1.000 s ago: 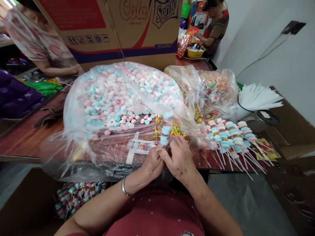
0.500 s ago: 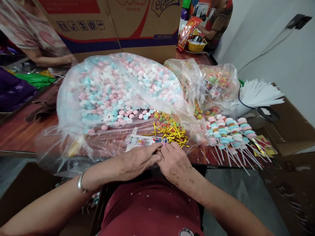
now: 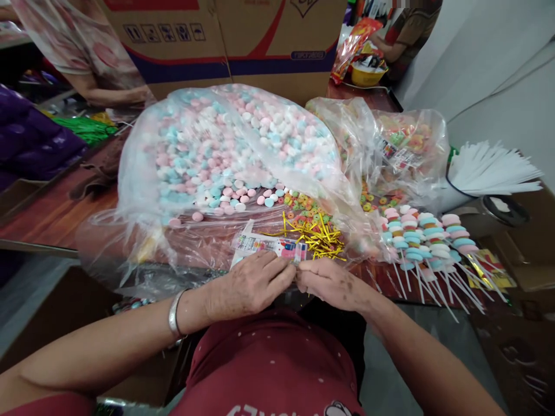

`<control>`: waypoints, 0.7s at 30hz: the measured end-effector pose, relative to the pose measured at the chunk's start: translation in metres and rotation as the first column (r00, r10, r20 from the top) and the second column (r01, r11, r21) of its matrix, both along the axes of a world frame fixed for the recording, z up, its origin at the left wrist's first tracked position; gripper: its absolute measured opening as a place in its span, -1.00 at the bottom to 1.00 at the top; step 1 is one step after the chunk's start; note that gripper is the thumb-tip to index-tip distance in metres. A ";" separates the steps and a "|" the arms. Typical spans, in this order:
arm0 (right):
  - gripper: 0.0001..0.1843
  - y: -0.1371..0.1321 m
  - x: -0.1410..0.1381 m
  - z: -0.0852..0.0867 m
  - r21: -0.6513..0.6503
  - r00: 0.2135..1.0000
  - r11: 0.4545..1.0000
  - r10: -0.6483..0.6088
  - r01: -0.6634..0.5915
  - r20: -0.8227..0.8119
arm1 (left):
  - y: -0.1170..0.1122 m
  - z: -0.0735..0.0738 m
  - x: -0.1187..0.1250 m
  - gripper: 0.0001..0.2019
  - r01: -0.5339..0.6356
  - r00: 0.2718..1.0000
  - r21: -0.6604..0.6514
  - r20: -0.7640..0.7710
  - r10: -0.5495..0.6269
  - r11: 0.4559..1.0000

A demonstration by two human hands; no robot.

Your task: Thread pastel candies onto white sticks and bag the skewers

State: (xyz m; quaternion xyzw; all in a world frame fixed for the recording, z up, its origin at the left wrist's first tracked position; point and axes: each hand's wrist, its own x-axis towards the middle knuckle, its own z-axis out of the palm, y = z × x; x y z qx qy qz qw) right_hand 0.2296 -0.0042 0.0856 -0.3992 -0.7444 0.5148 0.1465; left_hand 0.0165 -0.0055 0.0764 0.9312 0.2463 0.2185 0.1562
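My left hand (image 3: 251, 284) and my right hand (image 3: 332, 284) meet at the table's front edge, fingertips pinched together. Whatever they hold between them is small and mostly covered by the fingers. Just beyond lie printed clear plastic packets (image 3: 260, 245), partly behind my left hand. Gold twist ties (image 3: 319, 238) are heaped past my right fingers. Small gummy rings (image 3: 303, 208) spill out behind the ties. A large clear bag of pink, blue and white marshmallows (image 3: 234, 144) fills the middle of the table. Marshmallow skewers (image 3: 427, 237) on white sticks are piled at the right.
Behind stands a big cardboard box (image 3: 186, 63). Another clear bag holds gummy rings (image 3: 407, 136). White sticks (image 3: 494, 170) fan out of a container beside a dark-rimmed pot (image 3: 505, 211). Two other people stand at the far left and far right. An open carton (image 3: 56, 323) sits below left.
The view has shifted, so the table's contents sit further right. My left hand has turned over more, knuckles up, and my right fingers have moved a little apart from it, still pinched.
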 end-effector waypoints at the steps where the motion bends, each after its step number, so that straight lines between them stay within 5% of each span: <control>1: -0.65 0.004 0.000 0.002 -0.079 0.999 0.997 -0.003 -0.001 -0.052 | 0.002 -0.001 -0.001 -0.73 -0.004 1.000 0.004 0.024 0.004 1.000; 5: -0.53 0.028 -0.001 -0.002 -0.220 0.960 0.960 -0.214 0.173 -0.179 | 0.016 -0.004 -0.009 -0.86 -0.210 0.945 -0.219 0.206 0.255 0.953; 8: -0.61 0.053 -0.002 -0.012 0.183 0.923 0.904 -0.378 0.386 -0.075 | 0.027 -0.001 -0.016 -0.94 -0.325 0.719 -0.599 0.346 0.603 0.732; 10: -0.75 0.067 -0.005 -0.019 0.527 0.907 0.819 -0.375 0.227 0.194 | 0.030 0.002 -0.018 -0.87 -0.232 0.573 -0.794 0.355 0.739 0.562; 13: -0.78 0.077 -0.016 -0.027 0.674 0.772 0.728 -0.352 -0.130 0.529 | 0.030 0.005 -0.017 -0.81 -0.055 0.480 -0.910 0.337 0.810 0.411; 16: -0.73 0.078 -0.024 -0.031 0.680 0.698 0.694 -0.364 -0.238 0.616 | 0.028 0.003 -0.012 -0.81 0.045 0.455 -0.937 0.327 0.828 0.345; 21: -0.69 0.083 -0.021 -0.032 0.682 0.702 0.683 -0.351 -0.261 0.620 | 0.029 -0.001 -0.010 -0.78 0.113 0.392 -0.952 0.304 0.868 0.283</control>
